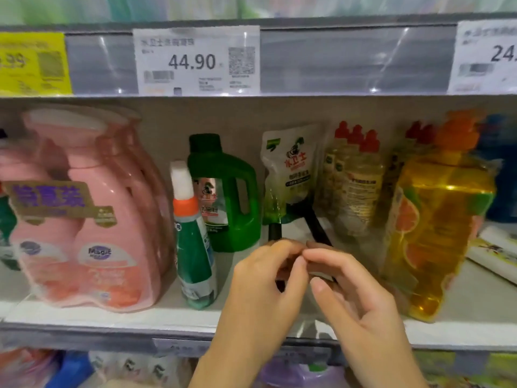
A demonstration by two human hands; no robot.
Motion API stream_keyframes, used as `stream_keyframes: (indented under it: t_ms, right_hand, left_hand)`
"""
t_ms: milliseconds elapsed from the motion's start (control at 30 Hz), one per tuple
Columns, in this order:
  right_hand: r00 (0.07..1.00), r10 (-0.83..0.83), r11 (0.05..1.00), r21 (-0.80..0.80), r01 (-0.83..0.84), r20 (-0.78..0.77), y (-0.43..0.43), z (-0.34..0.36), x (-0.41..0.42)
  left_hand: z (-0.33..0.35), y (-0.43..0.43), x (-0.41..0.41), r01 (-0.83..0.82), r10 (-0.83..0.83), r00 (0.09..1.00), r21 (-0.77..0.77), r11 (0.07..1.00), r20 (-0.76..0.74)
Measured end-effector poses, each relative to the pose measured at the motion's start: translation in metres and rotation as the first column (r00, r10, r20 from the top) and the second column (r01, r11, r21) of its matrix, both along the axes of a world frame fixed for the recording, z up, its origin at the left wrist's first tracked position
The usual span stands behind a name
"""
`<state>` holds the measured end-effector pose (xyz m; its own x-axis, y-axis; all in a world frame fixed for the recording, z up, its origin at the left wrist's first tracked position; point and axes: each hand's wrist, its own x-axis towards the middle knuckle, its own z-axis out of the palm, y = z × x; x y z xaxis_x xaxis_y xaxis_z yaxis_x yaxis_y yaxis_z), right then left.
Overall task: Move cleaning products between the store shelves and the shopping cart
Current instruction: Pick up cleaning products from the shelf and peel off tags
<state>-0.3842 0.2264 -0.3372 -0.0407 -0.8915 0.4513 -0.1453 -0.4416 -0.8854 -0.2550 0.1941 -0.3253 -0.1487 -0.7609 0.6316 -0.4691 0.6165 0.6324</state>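
My left hand (263, 289) and my right hand (355, 298) meet fingertip to fingertip in front of the middle shelf (112, 315). Both pinch the near end of a black holder (319, 228), mostly hidden under the fingers. Its two black arms run back to a white and green refill pouch (291, 163) standing upright. Left of the hands are a green jug (229, 191) and a slim green bottle (193, 247) with an orange and white cap. No shopping cart is in view.
A pink twin-pack of detergent bottles (92, 219) fills the shelf's left side. Red-capped bottles (358, 186) and a yellow dish soap pack (436, 233) stand to the right. A price tag reading 44.90 (195, 60) hangs on the shelf edge above. More products sit on the shelf below.
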Motion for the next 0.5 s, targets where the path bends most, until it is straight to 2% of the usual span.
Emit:
stream_keyframes:
  t_ms: [133,267,367,500]
  right_hand:
    - [0.994,0.112,0.992,-0.067,-0.111,0.009,-0.007,0.012,0.023]
    - [0.977,0.208,0.977,-0.048,-0.205,0.055,-0.022,0.017,0.057]
    - [0.986,0.156,0.988,0.009,-0.157,0.057,-0.034,0.011,0.092]
    - [1.000,-0.014,0.998,0.054,0.016,-0.027,-0.056,-0.006,0.130]
  left_hand:
    - [0.004,0.012,0.023,-0.099,0.093,0.984,-0.031,0.995,-0.154]
    - [0.001,0.014,0.056,-0.260,0.233,0.920,-0.045,0.965,-0.316]
    - [-0.006,0.012,0.083,-0.301,0.286,0.895,0.012,0.954,-0.341]
    - [-0.014,0.005,0.111,-0.296,0.282,0.916,-0.008,0.955,-0.287]
